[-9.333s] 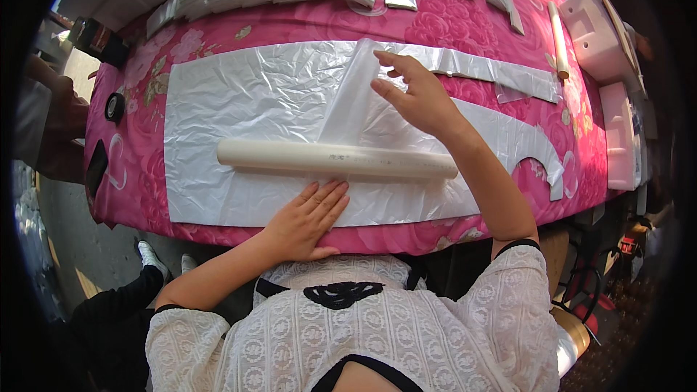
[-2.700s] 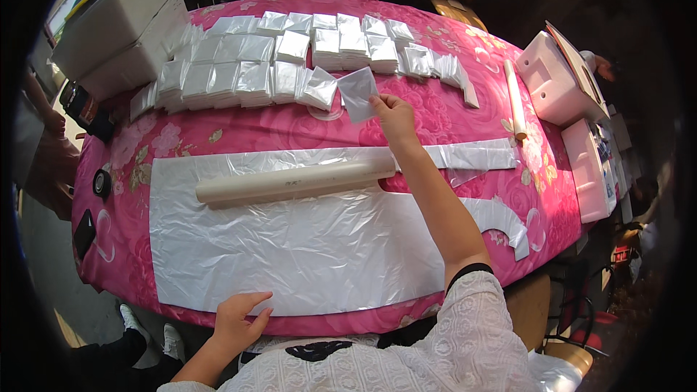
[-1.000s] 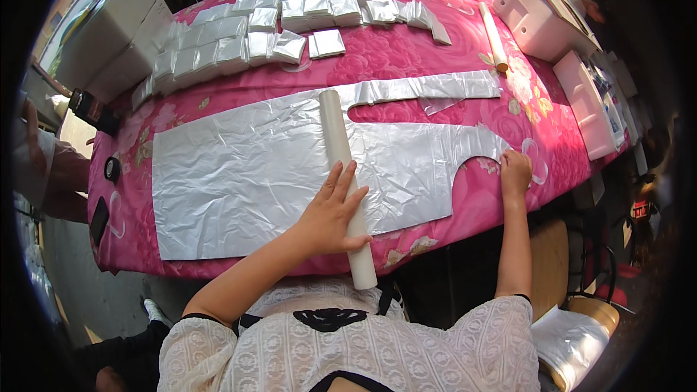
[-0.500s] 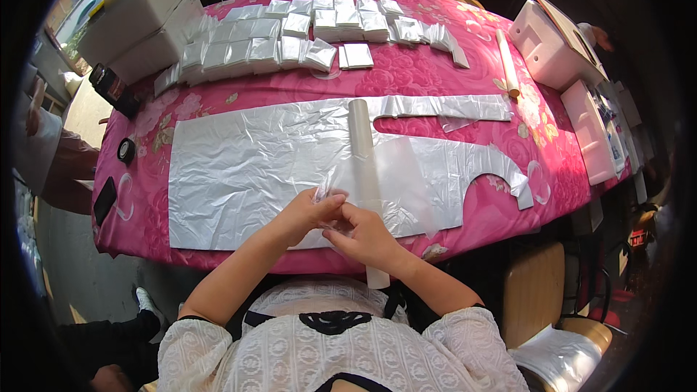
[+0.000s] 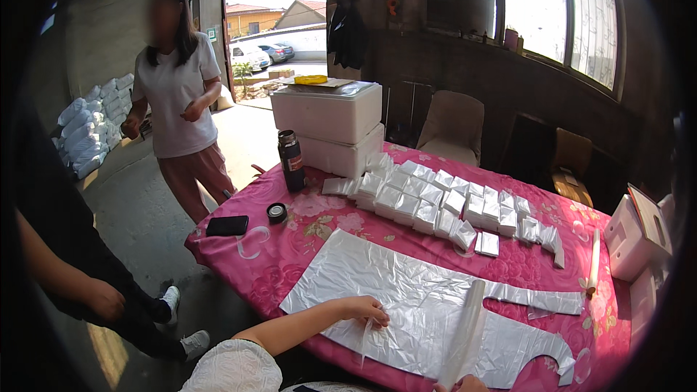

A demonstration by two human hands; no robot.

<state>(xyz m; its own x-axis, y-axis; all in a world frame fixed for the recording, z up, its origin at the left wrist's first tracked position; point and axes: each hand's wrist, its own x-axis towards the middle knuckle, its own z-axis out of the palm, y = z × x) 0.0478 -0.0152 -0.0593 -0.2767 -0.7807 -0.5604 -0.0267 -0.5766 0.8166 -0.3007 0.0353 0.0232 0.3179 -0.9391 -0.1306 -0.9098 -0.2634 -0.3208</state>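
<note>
A thin, shiny white plastic apron (image 5: 406, 276) lies spread flat on the table. Across it rests a roll of clear film (image 5: 465, 334), its near end toward me. My left hand (image 5: 369, 311) is closed in a pinch over the apron, left of the roll, with a wispy piece of clear plastic film (image 5: 365, 341) hanging below the fingers. At the lower edge of the picture, my right hand (image 5: 468, 384) shows only in part; its fingers are around the roll's near end.
Beyond the apron stand stacks of folded plastic packets (image 5: 414, 196). White foam boxes (image 5: 330, 112), a dark thermos (image 5: 291, 160), a black lid (image 5: 276, 212) and a phone (image 5: 227, 226) occupy the left side. One person (image 5: 178, 94) stands beyond the table; another person's hand (image 5: 107, 300) is at left.
My view has swung up and left, bringing two people and the doorway in. My hands, together before, are now apart: the left over the apron, the right at the roll's near end.
</note>
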